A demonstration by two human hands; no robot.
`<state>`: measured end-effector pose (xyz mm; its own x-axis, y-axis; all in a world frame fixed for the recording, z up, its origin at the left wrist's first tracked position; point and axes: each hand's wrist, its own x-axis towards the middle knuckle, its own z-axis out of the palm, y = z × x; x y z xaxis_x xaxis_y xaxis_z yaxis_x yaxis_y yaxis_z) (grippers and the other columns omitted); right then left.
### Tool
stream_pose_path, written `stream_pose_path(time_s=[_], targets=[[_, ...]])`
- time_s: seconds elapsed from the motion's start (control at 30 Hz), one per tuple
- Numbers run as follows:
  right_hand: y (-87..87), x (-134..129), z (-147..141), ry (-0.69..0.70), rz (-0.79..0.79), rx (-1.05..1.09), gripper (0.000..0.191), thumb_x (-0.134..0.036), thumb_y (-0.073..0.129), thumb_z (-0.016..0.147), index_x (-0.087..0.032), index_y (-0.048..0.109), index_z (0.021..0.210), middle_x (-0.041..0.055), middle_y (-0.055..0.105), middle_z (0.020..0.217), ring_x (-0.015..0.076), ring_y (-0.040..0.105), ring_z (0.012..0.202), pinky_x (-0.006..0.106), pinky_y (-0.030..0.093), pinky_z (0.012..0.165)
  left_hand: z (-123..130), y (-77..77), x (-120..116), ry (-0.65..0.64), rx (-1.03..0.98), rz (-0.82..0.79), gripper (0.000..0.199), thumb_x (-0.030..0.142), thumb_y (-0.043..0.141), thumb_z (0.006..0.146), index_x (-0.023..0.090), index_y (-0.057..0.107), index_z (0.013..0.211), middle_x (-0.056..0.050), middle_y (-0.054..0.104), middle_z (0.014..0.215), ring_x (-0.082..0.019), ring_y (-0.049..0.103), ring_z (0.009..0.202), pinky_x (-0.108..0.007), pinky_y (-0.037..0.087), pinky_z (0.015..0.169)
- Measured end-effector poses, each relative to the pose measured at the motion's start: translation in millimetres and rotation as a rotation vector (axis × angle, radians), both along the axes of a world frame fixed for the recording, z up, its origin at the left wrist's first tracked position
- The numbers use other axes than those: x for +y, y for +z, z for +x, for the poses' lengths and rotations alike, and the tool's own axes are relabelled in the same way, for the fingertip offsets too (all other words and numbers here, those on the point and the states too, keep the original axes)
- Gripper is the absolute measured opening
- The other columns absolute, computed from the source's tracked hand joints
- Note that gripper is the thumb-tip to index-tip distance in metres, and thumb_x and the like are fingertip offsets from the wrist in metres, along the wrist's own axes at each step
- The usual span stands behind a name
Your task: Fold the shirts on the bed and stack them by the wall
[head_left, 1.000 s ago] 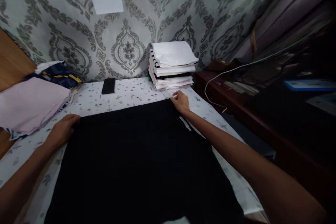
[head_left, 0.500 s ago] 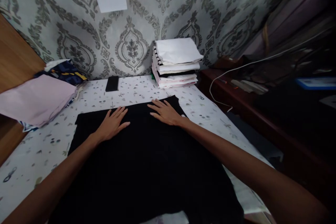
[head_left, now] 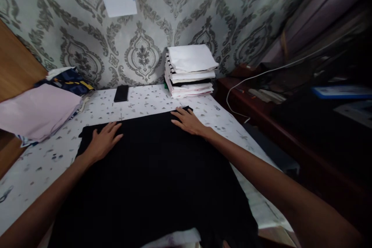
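Note:
A black garment (head_left: 154, 170) lies spread out in front of me on a white patterned sheet (head_left: 145, 99). My left hand (head_left: 105, 139) rests palm down near its far left corner, fingers apart. Close to the far right corner, my right hand (head_left: 188, 121) also lies flat on the cloth with its fingers spread. Neither hand grips the fabric. A bit of whitish cloth (head_left: 174, 238) shows at the near edge of the garment.
A stack of folded clothes (head_left: 192, 66) stands at the back, against the patterned wall. A black phone (head_left: 121, 93) lies left of it. Pink cloth (head_left: 43, 110) tops a pile at the left. A white cable (head_left: 261, 73) hangs over the dark red furniture (head_left: 232, 89) on the right.
My hands have slid apart across the black garment, the left one toward the left corner and the right one toward the right corner. The view has shifted slightly.

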<state>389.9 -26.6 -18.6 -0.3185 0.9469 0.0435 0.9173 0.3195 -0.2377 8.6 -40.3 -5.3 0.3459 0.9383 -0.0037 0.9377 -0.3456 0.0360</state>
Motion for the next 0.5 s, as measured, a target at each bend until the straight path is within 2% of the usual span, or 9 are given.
stream_pose_path(time_s=[0.1,0.2,0.27,0.37,0.5], targets=[[6.3,-19.7,14.1,0.042,0.052,0.045,0.057,-0.055,0.043,0.099,-0.017,0.055,0.14,0.0182,0.044,0.153,0.0323,0.037,0.145,0.057,0.028,0.117,-32.5,7.0,0.8,0.03,0.031,0.074,0.054,0.041,0.031,0.097,0.015,0.05,0.141,-0.019,0.056,0.143,-0.034,0.06,0.122,-0.052,0.05,0.097],[7.9,-44.1,23.2,0.18,0.099,0.061,0.055,-0.058,0.058,0.091,-0.02,0.063,0.13,0.017,0.055,0.143,0.033,0.049,0.135,0.055,0.037,0.111,-51.4,18.4,-0.4,0.066,0.137,0.085,0.051,0.035,0.028,0.097,0.016,0.055,0.135,-0.016,0.061,0.136,-0.031,0.065,0.11,-0.042,0.055,0.084],[8.6,-57.0,25.3,0.233,0.105,0.056,0.05,-0.051,0.064,0.089,-0.019,0.065,0.127,0.0172,0.058,0.139,0.0332,0.053,0.129,0.054,0.042,0.106,-54.1,25.1,-2.2,0.078,0.221,0.082,0.049,0.03,0.025,0.097,0.017,0.058,0.131,-0.014,0.062,0.135,-0.03,0.064,0.113,-0.039,0.055,0.081],[13.6,-68.2,24.5,0.28,0.087,0.033,0.043,-0.034,0.065,0.088,-0.016,0.066,0.127,0.0179,0.059,0.139,0.0329,0.052,0.13,0.051,0.045,0.103,-49.6,30.8,-3.6,0.059,0.3,0.077,0.049,0.024,0.023,0.097,0.016,0.059,0.128,-0.014,0.064,0.132,-0.029,0.061,0.117,-0.038,0.055,0.079],[25.1,-75.9,21.8,0.361,0.051,0.026,0.047,-0.02,0.064,0.083,-0.018,0.064,0.13,0.0149,0.059,0.14,0.0299,0.051,0.132,0.047,0.044,0.103,-44.7,31.3,-1.2,0.052,0.326,0.08,0.05,0.019,0.024,0.094,0.014,0.06,0.128,-0.015,0.064,0.129,-0.03,0.06,0.118,-0.039,0.056,0.078]])
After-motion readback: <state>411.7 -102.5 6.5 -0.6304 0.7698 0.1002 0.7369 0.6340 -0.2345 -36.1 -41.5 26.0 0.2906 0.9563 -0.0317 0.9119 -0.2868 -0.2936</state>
